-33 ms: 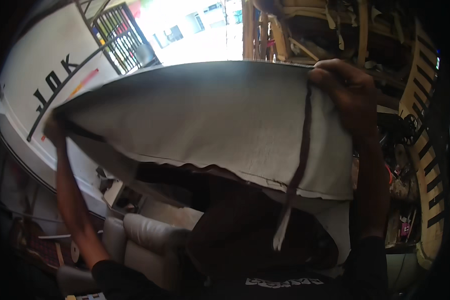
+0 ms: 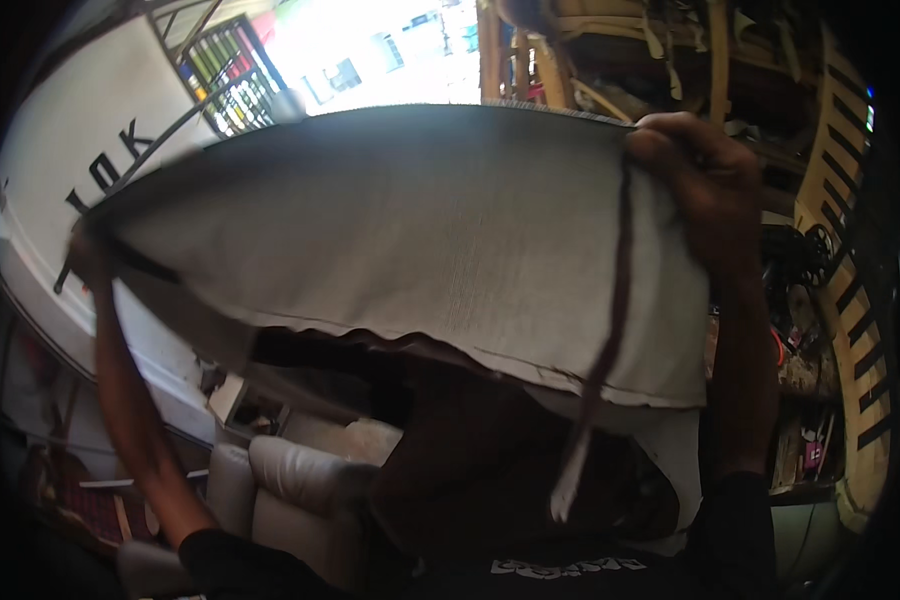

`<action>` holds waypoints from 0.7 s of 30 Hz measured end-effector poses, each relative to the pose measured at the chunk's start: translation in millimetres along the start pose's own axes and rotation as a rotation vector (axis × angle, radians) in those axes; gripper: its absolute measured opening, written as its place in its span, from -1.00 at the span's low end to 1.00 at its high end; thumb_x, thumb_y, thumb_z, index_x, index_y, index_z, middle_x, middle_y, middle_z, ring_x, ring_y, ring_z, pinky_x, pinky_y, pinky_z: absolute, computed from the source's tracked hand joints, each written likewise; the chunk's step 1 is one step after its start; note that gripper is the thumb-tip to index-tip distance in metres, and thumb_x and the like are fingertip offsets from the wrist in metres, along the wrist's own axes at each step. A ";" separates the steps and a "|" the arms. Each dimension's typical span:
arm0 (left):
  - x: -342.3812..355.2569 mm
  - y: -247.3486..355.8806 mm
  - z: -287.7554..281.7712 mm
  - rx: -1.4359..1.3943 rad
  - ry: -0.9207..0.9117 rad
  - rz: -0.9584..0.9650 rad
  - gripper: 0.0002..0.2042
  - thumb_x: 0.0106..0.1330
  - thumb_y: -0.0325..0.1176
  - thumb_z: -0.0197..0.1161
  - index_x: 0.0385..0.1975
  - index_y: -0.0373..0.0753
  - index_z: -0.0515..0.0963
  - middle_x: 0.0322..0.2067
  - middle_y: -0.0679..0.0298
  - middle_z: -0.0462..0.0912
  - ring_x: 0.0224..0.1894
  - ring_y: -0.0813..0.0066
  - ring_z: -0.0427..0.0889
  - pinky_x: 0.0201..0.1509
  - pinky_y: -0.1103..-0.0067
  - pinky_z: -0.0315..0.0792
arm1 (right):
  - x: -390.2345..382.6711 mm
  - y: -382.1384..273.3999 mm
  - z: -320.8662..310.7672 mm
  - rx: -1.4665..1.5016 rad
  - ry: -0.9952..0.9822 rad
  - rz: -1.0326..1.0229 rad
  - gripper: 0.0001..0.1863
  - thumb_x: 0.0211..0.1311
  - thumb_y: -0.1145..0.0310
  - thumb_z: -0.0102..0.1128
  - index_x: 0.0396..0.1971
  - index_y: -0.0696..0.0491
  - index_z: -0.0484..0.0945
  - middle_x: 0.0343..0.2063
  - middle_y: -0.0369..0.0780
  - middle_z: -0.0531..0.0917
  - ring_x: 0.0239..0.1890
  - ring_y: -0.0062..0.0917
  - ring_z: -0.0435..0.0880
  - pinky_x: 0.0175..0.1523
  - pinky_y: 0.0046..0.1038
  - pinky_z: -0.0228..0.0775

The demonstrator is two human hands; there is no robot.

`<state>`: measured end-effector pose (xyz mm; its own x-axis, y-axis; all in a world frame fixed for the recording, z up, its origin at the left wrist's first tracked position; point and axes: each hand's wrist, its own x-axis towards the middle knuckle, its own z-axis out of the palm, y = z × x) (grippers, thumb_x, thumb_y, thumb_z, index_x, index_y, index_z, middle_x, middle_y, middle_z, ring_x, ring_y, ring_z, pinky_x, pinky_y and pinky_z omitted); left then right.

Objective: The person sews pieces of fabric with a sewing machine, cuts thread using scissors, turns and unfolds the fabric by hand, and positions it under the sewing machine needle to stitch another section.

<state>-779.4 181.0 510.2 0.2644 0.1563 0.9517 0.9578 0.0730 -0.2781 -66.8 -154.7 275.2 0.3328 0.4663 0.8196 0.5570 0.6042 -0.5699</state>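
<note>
The grey cover (image 2: 400, 240) fills the space between my left hand (image 2: 92, 262) and my right hand (image 2: 695, 175), blocking any straight pass there. Over the cover's top edge, free room runs out toward a bright opening (image 2: 420, 60). Left of the cover, a white panel (image 2: 55, 130) stands in the way; how near, I can't tell. To its right, a slatted wooden frame (image 2: 838, 185) and clutter (image 2: 810, 375) hem me in. Below the cover's left part, I could pass a hand before meeting the armchair (image 2: 300, 465); below its right part, a strap (image 2: 620, 270) dangles across.
</note>
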 end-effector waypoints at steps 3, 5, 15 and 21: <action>14.5 100.9 -17.6 -0.451 -0.047 -0.033 -0.73 0.40 -0.35 0.17 -0.01 -0.29 0.67 -0.19 0.04 0.77 -0.15 0.12 0.77 -0.04 0.38 0.60 | -15.9 -21.8 -30.9 -0.246 0.110 0.011 -0.84 0.29 0.39 0.38 -0.21 0.14 0.75 -0.39 -0.31 0.75 -0.29 -0.69 0.65 -0.12 -0.59 0.45; 49.8 62.7 -20.9 -0.644 -0.287 -0.028 -0.65 0.35 -0.42 0.20 0.12 -0.27 0.65 -0.09 0.02 0.76 -0.05 0.16 0.76 0.10 0.41 0.57 | -52.8 -21.2 -73.5 -0.304 0.166 0.099 -0.84 0.26 0.40 0.39 -0.22 0.15 0.73 -0.42 -0.30 0.72 -0.32 -0.66 0.63 -0.15 -0.58 0.43; 33.4 578.4 8.6 -0.802 -0.340 0.436 -0.79 0.28 -0.26 0.24 -0.21 -0.16 0.73 -0.20 0.10 0.76 -0.14 0.09 0.74 -0.02 0.29 0.59 | -286.4 -82.7 -163.4 -0.581 0.406 0.634 -0.78 0.26 0.34 0.43 -0.27 0.17 0.63 -0.42 -0.40 0.59 -0.36 -0.72 0.46 -0.17 -0.62 0.28; -116.0 847.0 -71.1 -1.003 -0.573 0.720 -0.79 0.33 -0.44 0.12 -0.23 -0.13 0.73 -0.14 0.04 0.74 -0.08 0.16 0.75 0.03 0.28 0.63 | -426.4 -112.1 -119.1 -0.445 0.614 1.303 -0.92 0.17 0.48 0.36 -0.44 0.17 0.68 -0.50 -0.35 0.66 -0.40 -0.68 0.56 -0.20 -0.54 0.42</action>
<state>9.3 154.6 173.6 0.8880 0.2565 0.3817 0.3629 -0.9007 -0.2389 -180.4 -498.2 -3.4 0.9571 0.1034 -0.2706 -0.2294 -0.2995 -0.9261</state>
